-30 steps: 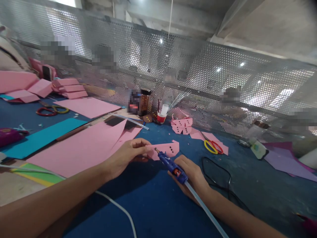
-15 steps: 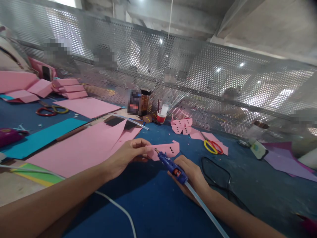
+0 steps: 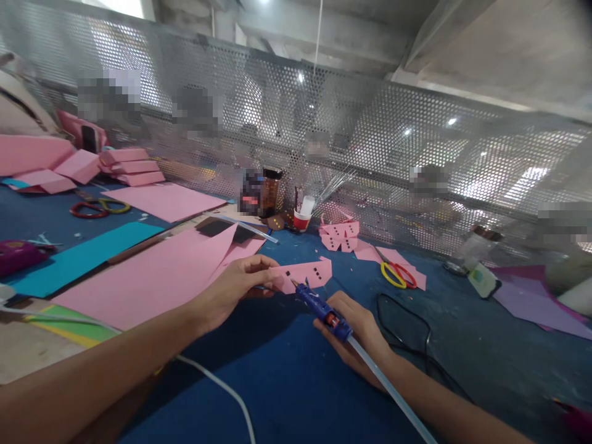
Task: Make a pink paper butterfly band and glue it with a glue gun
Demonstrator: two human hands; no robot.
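Observation:
Pinched in my left hand (image 3: 243,283) is a pink paper cutout (image 3: 308,271) with small black squares on it, held above the blue table. My right hand (image 3: 354,320) grips a blue glue gun (image 3: 321,308), a long translucent glue stick (image 3: 388,385) trailing out of its back. The gun's nozzle points at the cutout, close to the black squares near my left fingers; whether it touches the paper I cannot tell. Large pink paper sheets (image 3: 152,277) lie by my left forearm. Farther back sit similar pink cutouts with black squares (image 3: 340,234).
Yellow-and-red scissors (image 3: 398,275) rest on pink scraps, with a black cable (image 3: 428,336) nearer me. Another pair of scissors (image 3: 99,206) and a teal strip (image 3: 87,256) are at left. A red-white cup (image 3: 302,220) stands before the perforated metal screen (image 3: 370,135). Purple sheets (image 3: 536,296) lie right.
The glue gun's nozzle has drawn slightly down from the black squares at the cutout's left, which now show uncovered. The cutout has shifted a little left and up.

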